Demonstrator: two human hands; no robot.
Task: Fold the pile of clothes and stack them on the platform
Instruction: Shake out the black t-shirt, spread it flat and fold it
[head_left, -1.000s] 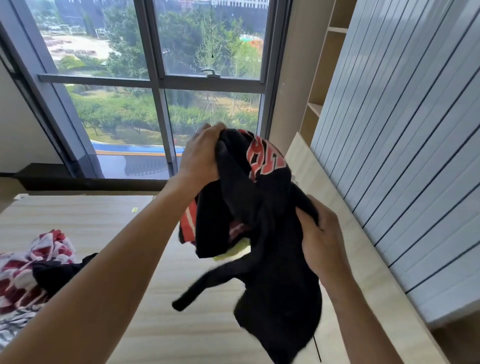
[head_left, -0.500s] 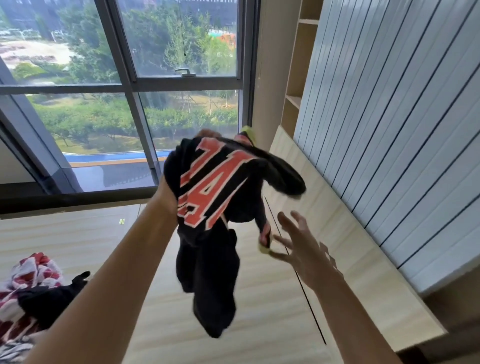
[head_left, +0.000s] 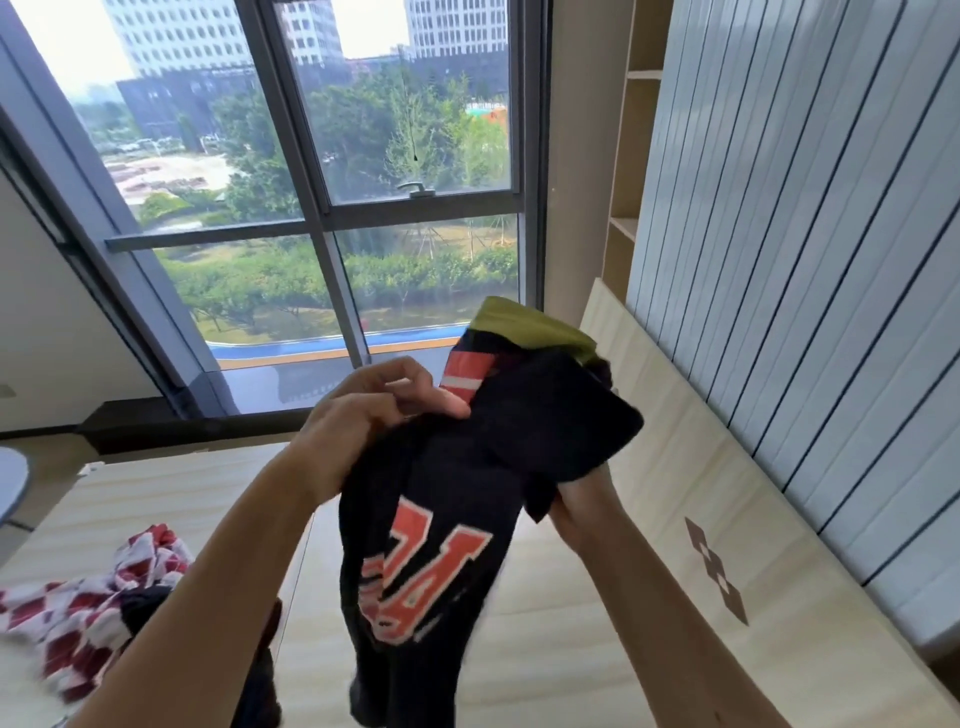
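Note:
A black shirt (head_left: 457, 499) with orange-red letters and a yellow-green lining hangs crumpled in the air above the light wooden platform (head_left: 571, 639). My left hand (head_left: 363, 421) grips its upper left part, thumb laid across the cloth. My right hand (head_left: 576, 506) holds the shirt from below on the right, mostly hidden under a black fold. On the platform at the lower left lies a pile of clothes (head_left: 88, 603): a red-and-white checked piece with a dark garment beside it.
A big window (head_left: 332, 218) with a dark frame fills the far side. A white slatted wall (head_left: 810, 291) runs along the right, with wooden shelves (head_left: 631, 156) in the corner. A brown diamond mark (head_left: 719, 571) sits on the platform's right side.
My right hand, open and off the shirt half a second ago, now holds its right side from below. The shirt has been turned, and the view has tilted upward.

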